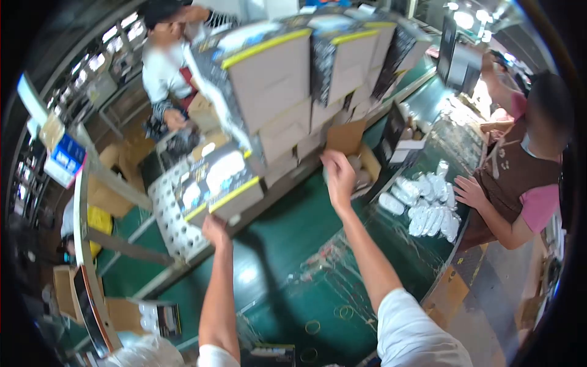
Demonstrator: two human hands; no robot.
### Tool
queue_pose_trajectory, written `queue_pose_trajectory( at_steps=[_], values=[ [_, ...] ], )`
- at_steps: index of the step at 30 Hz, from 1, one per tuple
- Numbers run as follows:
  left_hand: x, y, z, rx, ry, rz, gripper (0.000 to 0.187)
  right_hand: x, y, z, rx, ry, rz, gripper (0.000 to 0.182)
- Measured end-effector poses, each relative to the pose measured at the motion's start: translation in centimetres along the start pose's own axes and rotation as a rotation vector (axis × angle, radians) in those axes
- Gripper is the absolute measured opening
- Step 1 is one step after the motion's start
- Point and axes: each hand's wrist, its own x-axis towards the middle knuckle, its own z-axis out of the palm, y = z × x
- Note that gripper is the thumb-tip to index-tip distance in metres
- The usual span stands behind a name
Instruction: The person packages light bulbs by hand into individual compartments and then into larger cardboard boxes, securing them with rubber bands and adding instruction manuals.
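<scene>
My left hand, fingers curled closed, is at the near lower edge of a printed box with yellow edging. That box lies on a white perforated rack at the left side of the green work surface. Farther right, my right hand has its fingers bent around the near left side of an open cardboard carton. The carton's brown flap stands up, and rounded pale items show inside; my fingertips are partly hidden.
Stacked boxes rise behind my hands. Silver-wrapped pieces lie in a pile on the green table, near rubber bands. A co-worker at right raises a dark box; another person stands behind the stack.
</scene>
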Motion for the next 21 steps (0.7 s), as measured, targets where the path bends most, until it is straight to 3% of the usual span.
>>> queue_pose_trajectory(
  at_steps=[2, 4, 6, 9, 12, 14, 18, 21],
  values=[
    [-0.3, -0.5, -1.4, -0.319, -0.126, -0.020, 0.027, -0.5, -4.9, -3.1, 0.078, 0.125, 0.030, 0.016],
    [-4.0, 1.8, -1.2, -0.296, 0.118, -0.050, 0.026, 0.4, -7.9, -5.3, 0.100, 0.176, -0.098, 0.018],
    [-6.5, 3.3, -1.5, -0.255, 0.176, 0.021, 0.025, 2.4, -11.7, -6.2, 0.151, 0.181, -0.138, 0.020],
    [-9.0, 7.8, -1.8, -0.227, 0.152, 0.312, 0.023, 7.1, -10.3, -7.5, 0.217, 0.198, -0.183, 0.024],
    [-13.8, 16.2, 0.7, -0.189, 0.083, 0.580, 0.025, 11.7, -6.6, -10.0, 0.248, 0.375, -0.149, 0.024],
    [-14.7, 20.0, 3.3, -0.304, 0.005, 0.633, 0.030, 11.8, -5.4, -12.1, 0.013, 0.518, -0.166, 0.021],
    [-13.5, 23.8, 6.9, -0.354, -0.157, 0.600, 0.035, 9.0, -5.6, -12.4, 0.154, 0.339, -0.025, 0.021],
    [-13.1, 23.2, 8.4, -0.341, -0.296, 0.537, 0.045, 8.9, -5.5, -11.1, 0.220, 0.216, 0.040, 0.026]
  ],
)
